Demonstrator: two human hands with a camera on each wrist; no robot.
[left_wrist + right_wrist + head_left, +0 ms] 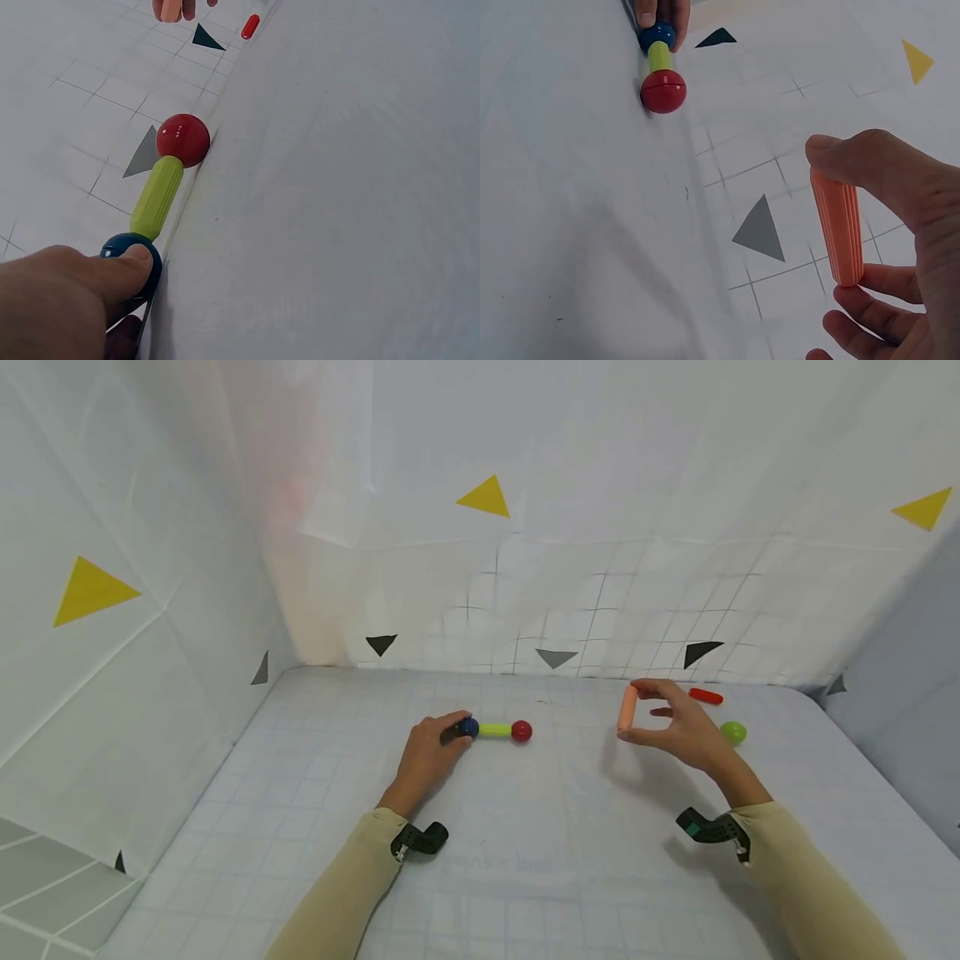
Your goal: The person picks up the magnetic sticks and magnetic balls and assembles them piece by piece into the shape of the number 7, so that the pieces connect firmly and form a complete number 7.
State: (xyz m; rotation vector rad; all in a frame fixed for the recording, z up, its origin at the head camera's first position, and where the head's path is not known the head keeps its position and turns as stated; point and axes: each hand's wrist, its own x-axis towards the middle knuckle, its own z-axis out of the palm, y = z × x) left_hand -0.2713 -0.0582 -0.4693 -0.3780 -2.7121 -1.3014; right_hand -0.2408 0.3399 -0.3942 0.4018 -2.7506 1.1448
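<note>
My left hand pinches a dark blue ball between thumb and fingers, low over the table. A ribbed yellow-green rod joins that ball to a red ball, lying in a row pointing right. Above the table at the right, my right hand holds an orange ribbed rod by its two ends, thumb at one and a finger at the other. The orange rod stands apart from the joined pieces. Something dark beside the blue ball, under the left fingers, is mostly hidden.
A red rod lies on the table beyond the right hand. Near the right wrist sits a light green ball. White sheeting with yellow, black and grey triangles rises behind the table and along its sides.
</note>
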